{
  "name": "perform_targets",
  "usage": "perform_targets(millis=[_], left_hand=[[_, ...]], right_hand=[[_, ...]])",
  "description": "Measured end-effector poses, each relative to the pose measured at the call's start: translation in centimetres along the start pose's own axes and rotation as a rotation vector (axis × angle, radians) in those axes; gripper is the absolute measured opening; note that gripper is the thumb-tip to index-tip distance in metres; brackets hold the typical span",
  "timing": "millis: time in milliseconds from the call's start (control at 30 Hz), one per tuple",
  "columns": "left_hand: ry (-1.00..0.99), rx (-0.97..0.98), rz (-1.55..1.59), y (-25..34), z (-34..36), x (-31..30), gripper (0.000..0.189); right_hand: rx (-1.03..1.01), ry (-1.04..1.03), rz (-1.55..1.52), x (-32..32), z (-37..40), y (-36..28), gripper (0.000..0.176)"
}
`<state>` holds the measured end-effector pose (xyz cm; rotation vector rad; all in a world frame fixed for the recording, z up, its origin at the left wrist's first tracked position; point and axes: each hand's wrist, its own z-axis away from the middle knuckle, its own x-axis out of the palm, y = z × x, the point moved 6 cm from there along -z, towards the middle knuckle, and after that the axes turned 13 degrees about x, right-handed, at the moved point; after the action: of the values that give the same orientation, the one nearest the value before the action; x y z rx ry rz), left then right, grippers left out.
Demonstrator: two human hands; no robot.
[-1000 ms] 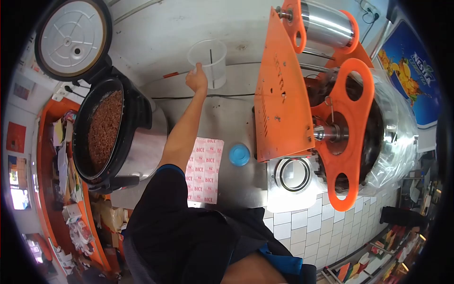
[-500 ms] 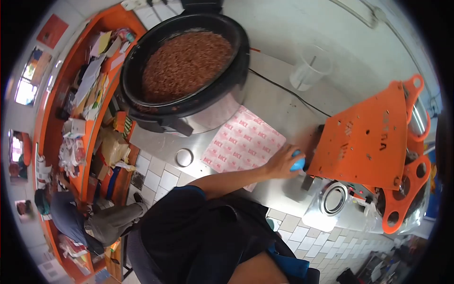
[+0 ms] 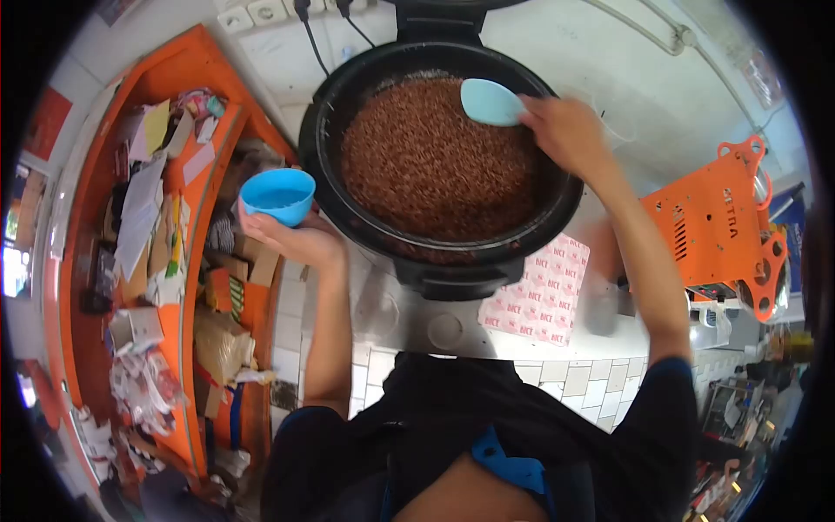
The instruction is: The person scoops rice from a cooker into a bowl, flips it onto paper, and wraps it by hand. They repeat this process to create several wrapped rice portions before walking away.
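Observation:
My left hand (image 3: 296,239) holds a blue bowl (image 3: 280,197) from below, to the left of a large black cooker (image 3: 317,157). The cooker stands open and holds reddish-brown grains (image 3: 426,165). My right hand (image 3: 567,135) grips a light blue scoop (image 3: 492,103) by its handle, over the upper right part of the grains. Whether the scoop touches the grains is hard to tell. Patterned pink and white paper (image 3: 544,291) lies on the metal counter at the cooker's lower right.
An orange machine (image 3: 709,222) stands at the right. Orange shelves (image 3: 196,261) with papers, boxes and bags fill the left side. Sockets (image 3: 265,12) with plugs and cables are on the wall behind the cooker. A round metal ring (image 3: 446,331) lies near the counter's front edge.
The view has swung left toward the cooker. My right hand has moved from beside the orange machine to above the grains, now with the scoop. My left hand and the bowl have come into view.

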<state>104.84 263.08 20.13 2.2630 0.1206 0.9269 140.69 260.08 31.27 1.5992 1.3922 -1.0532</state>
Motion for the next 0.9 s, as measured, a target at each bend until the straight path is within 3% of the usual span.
perform_targets(millis=[67, 167, 233, 367, 433, 467, 533, 567, 633, 700, 767, 833, 867, 900], left_hand=[[0.113, -0.043, 0.122, -1.5, 0.1, 0.6, 0.059], [0.195, -0.239, 0.315, -3.1, 0.3, 1.0, 0.063], [0.231, -0.156, 0.045, -0.8, 0.5, 1.2, 0.066], [0.181, -0.13, 0.195, -3.1, 0.7, 0.4, 0.071], [0.134, -0.111, 0.24, -3.6, 0.5, 0.4, 0.07], [0.06, -0.084, 0.231, -2.8, 0.2, 1.1, 0.07], [0.055, -0.063, 0.21, -2.0, -0.2, 2.0, 0.074], [0.07, -0.007, 0.217, -1.5, -0.5, 2.8, 0.079], [0.082, 0.032, 0.231, -1.2, -0.2, 2.5, 0.084], [-0.119, -0.01, 0.271, -2.2, -0.4, 1.5, 0.067], [-0.002, -0.001, 0.254, -2.3, 0.2, 0.9, 0.065], [0.111, 0.044, 0.271, -1.8, 0.2, 1.2, 0.064], [0.1, 0.049, 0.093, -0.9, 0.4, 1.2, 0.064], [0.091, 0.056, -0.079, -0.3, 0.5, 1.4, 0.064]], right_hand=[[-0.106, -0.104, 0.226, 7.7, -8.1, -0.1, 0.023], [-0.157, -0.313, 0.259, 9.7, -12.4, -5.2, 0.021], [-0.243, -0.373, 0.46, 10.7, -11.3, -7.4, 0.021], [-0.312, -0.47, 0.342, 8.6, -5.6, -7.4, 0.019], [-0.282, -0.722, 0.646, 6.4, -2.1, -8.2, 0.043], [-0.286, -0.762, 0.625, 5.5, -0.7, -8.7, 0.043], [-0.359, -0.544, 0.296, 2.7, 0.8, -10.1, 0.032], [-0.342, -0.551, 0.299, 3.5, 0.6, -8.7, 0.032], [-0.465, -0.384, -0.079, 3.6, 0.0, -8.0, 0.028], [-0.346, -0.43, 0.112, 2.6, -1.4, -7.2, 0.026], [-0.138, -0.208, 0.489, 0.1, -4.4, -6.1, 0.021], [-0.074, -0.318, 0.683, 2.3, -7.6, -4.5, 0.016], [-0.107, -0.285, 0.579, 5.4, -8.9, -2.8, 0.017], [0.03, -0.263, 0.512, 8.0, -10.4, -2.7, 0.019]])
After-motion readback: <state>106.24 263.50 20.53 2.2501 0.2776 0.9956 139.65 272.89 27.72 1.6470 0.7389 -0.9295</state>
